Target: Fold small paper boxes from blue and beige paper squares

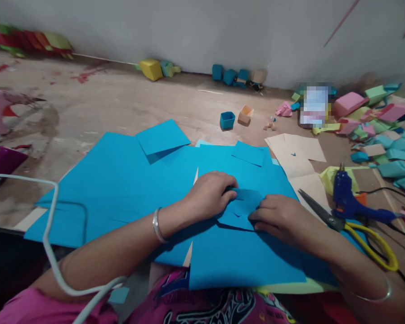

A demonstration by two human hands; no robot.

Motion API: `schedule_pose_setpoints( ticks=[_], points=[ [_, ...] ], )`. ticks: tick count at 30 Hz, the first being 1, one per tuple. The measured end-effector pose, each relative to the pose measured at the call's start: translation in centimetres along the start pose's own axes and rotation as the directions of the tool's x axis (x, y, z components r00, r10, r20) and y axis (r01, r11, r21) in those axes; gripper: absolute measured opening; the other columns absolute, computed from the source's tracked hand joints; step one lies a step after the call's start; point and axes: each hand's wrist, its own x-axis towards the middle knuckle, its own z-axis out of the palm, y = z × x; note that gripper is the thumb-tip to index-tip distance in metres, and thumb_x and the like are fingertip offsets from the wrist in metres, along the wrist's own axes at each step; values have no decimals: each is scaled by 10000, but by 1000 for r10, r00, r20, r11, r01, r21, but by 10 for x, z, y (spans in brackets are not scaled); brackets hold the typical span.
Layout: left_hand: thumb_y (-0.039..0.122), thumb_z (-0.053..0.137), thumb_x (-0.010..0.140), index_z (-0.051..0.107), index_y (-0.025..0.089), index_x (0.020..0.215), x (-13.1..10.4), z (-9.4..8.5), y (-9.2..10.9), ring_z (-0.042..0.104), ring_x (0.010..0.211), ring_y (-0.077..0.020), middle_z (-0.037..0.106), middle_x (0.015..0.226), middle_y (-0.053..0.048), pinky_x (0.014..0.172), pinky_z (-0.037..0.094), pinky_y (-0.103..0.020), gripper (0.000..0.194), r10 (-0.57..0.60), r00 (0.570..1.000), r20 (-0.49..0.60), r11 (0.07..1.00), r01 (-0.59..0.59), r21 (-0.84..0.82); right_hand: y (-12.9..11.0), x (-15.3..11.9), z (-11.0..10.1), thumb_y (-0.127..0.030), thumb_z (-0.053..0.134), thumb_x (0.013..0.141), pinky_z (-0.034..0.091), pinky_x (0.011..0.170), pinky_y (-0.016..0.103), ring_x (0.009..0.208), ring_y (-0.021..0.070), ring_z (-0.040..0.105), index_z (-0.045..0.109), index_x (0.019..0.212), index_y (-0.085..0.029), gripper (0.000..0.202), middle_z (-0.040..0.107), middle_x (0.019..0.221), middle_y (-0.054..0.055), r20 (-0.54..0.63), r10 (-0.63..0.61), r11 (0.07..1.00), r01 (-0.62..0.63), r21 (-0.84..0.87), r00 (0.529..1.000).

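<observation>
Across the near side of the table [104, 90], large blue sheets [145, 180] lie spread, their near edge reaching the person's lap. Beyond their far edge, table surface runs toward the wall [189, 31], with a small blue box [227, 120] and a peach box [245, 115] standing on it. Room on the right is tight: scissors [327, 220] lie just beside the right forearm, points toward the far side, with a blue glue gun [344, 193] next to them. On the left, a white cable [52, 220] crosses above the sheets, near the left forearm.

I find the small blue paper [245, 204] above the right-hand part of the sheets, between the hands. It is matte, nearly the same blue as what lies below, and carries a short dark mark near its middle. Its near edge stands slightly raised, showing a dark line of shadow.

The left hand [214, 193] has thumb and forefinger pinched on its upper left edge. The right hand [280, 218] touches its right edge with bent fingertips; whether the thumb grips from below, I cannot tell.
</observation>
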Motion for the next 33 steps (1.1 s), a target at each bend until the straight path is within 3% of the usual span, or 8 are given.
schedule_pose_setpoints(
  ticks=[5,10,14,17,20,22,28,33],
  points=[
    [368,555,933,678,182,880,1,2,2,609,840,-204,709,884,-48,712,421,-322,228,-7,1000,-20,999,7,-33,-2,-1,-3,-248,550,933,337,663,301,749,172,528,717,960,-237,169,631,775,31,-14,20,999,-21,-41,1000],
    [341,674,854,672,190,848,0,5,2,585,810,-192,691,838,-28,709,404,-317,151,22,999,-43,1000,-23,-5,2,1,-1,-270,535,931,385,686,322,807,207,531,677,872,-175,181,610,811,68,-211,116,990,-129,-49,971],
    [274,687,835,660,193,849,-1,4,2,561,805,-184,673,835,-21,705,389,-311,87,106,994,-38,994,-106,5,7,3,0,-175,545,877,427,756,366,957,268,528,608,1170,-148,301,597,1035,131,-338,179,964,-233,-126,924],
    [195,635,839,652,193,841,-3,3,3,538,807,-188,645,833,-28,694,376,-311,17,186,982,-33,982,-184,54,6,5,1,-67,472,864,401,723,344,910,243,522,657,1078,-168,300,602,992,118,-315,133,965,-195,-175,940],
    [105,545,843,652,191,853,-5,3,4,521,803,-189,616,835,-35,683,363,-319,138,254,967,-12,962,-251,110,4,6,3,-48,423,895,346,681,327,814,203,485,681,838,-172,291,591,854,84,-302,78,971,-140,-192,950],
    [92,507,857,662,196,882,-6,4,4,505,775,-189,596,812,-38,653,344,-326,189,301,953,25,941,-302,156,4,6,4,-69,416,921,311,663,327,767,188,450,681,811,-171,305,576,804,70,-290,49,972,-112,-205,956],
    [202,494,930,665,191,845,-9,-5,7,459,748,-195,567,822,-65,600,305,-338,192,432,890,149,845,-457,280,8,3,2,-115,447,943,261,646,318,736,175,404,705,873,-189,278,559,785,59,-228,14,974,-64,-217,973],
    [476,539,922,663,186,857,-11,-13,12,477,802,-214,570,839,-69,631,324,-345,322,448,861,240,816,-504,283,9,-2,-1,-99,433,934,285,649,303,778,184,437,692,1003,-197,285,555,835,64,-133,37,985,-59,-165,990]
  ],
)
